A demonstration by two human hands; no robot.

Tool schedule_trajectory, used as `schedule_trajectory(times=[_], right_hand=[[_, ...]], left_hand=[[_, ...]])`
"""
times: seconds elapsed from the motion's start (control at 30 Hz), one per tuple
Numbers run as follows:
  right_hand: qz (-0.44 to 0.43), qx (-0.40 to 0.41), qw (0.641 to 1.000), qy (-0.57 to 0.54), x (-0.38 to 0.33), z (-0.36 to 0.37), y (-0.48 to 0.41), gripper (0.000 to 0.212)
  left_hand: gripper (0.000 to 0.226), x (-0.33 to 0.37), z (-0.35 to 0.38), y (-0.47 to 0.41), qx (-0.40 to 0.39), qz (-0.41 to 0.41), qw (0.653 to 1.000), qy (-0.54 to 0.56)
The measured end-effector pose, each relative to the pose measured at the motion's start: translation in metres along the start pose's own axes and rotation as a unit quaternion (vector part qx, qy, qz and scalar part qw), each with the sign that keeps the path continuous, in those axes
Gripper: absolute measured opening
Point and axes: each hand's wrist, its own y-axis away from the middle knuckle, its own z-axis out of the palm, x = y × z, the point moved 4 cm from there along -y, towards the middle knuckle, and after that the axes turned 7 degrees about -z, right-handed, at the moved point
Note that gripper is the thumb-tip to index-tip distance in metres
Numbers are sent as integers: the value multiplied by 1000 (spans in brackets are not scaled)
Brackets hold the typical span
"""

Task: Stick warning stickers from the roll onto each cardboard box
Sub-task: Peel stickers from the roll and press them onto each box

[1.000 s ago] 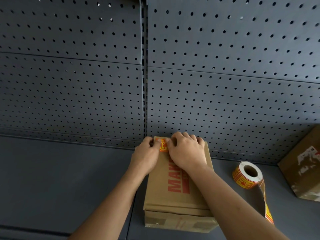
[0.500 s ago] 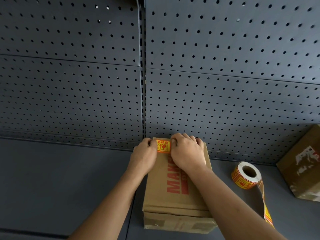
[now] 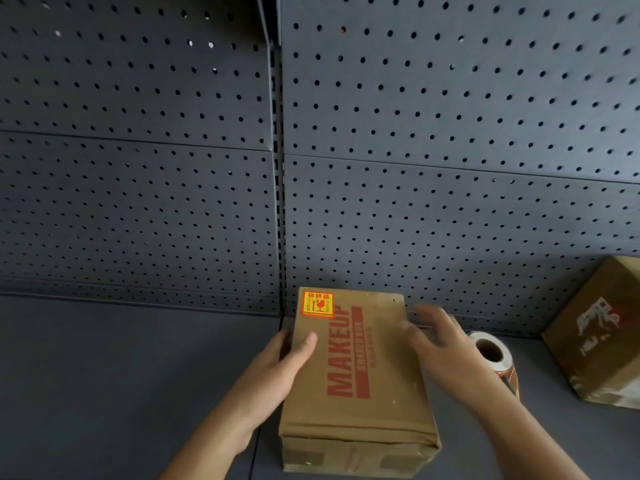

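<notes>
Dim, cool, even light, with no glare and no hard shadows. The grey pegboard (image 3: 138, 202) darkens toward its lower right, where soft shade gathers beside the box at the right edge (image 3: 595, 334); a few holes at top left glow as bright specks. The wide lens bows the panel seams toward the edges. The right hand (image 3: 440, 344) is smeared by motion blur. The left hand (image 3: 280, 365), the cardboard box (image 3: 356, 358) and its vivid yellow sticker (image 3: 317, 304) are crisp, the box's near face darker than its top.

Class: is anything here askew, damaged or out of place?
The brown cardboard box at the right edge sits skewed to the perforated back wall, unlike the brown MAKEUP box, whose yellow-red warning sticker lies straight.
</notes>
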Motion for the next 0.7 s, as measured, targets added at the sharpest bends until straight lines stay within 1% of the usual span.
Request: schedule_trajectory(times=[0.1,0.13,0.17,0.23,0.27,0.33,0.4,0.5,0.6,0.7], right_hand=[[71,-99,990,-64,21,5,27,88],[83,-131,985,-80,25,9,34,92],[87,-154,980,-93,27,13,39,90],[85,-175,974,-118,25,17,47,76],[83,-177,972,-130,23,17,49,71],[65,-184,969,-153,19,14,53,68],[43,-174,966,-187,14,7,57,70],[-2,-141,967,-211,6,-5,64,59],[-40,-102,968,-228,2,-17,71,56],[-57,-62,968,-237,2,-29,81,56]], left_hand=[[34,-9,5,10,-26,3,1000,-14],[32,-10,7,12,-30,10,999,-16],[31,-10,8,14,-27,16,999,-14],[31,-10,11,18,-17,32,999,-17],[33,-9,12,20,-11,41,999,-20],[44,-7,12,25,5,68,997,-28],[55,-3,13,30,20,106,994,-32],[69,6,17,38,36,161,986,-19],[74,14,25,43,32,209,977,-23],[77,19,33,43,11,240,970,-25]])
